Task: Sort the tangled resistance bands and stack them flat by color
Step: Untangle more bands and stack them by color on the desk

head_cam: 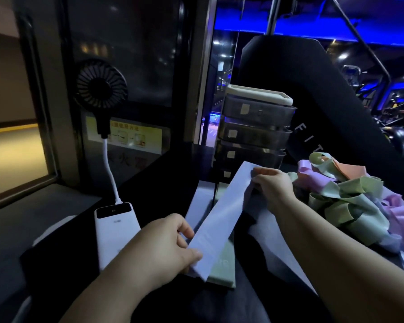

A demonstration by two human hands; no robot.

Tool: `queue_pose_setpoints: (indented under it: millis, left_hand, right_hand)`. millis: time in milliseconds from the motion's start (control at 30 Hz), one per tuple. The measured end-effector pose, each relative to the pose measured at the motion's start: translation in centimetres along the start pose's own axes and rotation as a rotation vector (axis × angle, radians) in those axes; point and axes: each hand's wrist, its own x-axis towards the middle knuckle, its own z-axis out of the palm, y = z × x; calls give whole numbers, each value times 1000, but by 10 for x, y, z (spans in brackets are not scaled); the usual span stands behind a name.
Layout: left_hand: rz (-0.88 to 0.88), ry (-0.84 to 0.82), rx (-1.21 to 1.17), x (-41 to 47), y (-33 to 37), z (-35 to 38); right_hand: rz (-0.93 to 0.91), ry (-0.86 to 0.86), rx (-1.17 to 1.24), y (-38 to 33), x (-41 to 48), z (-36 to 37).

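The left hand, just right of the power bank, pinches the near end of a pale blue band between thumb and curled fingers. The right hand, farther right of the power bank and beyond it, pinches the far end likewise, so the band is stretched taut and untwisted above the table. Right of the power bank lie a flat green band and what looks like a flat pale one; the tangled pile sits well to its right. The step probably goes best if the band is lowered taut onto the matching pale one, not the green, with edges aligned and both ends released together.
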Motion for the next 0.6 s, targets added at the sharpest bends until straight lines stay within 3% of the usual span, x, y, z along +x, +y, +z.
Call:
queue_pose_setpoints:
  millis: [167, 367, 600]
  left_hand:
    - [6, 68, 72, -3, -3, -8]
    - [37, 123, 270, -5, -6, -6]
    - [83, 113, 421, -2, -13, 0]
  right_hand:
    - [-22, -92, -98, -3, 17, 33]
    - [-111, -325, -235, 3, 21, 59]
    - [-178, -432, -401, 25, 23, 70]
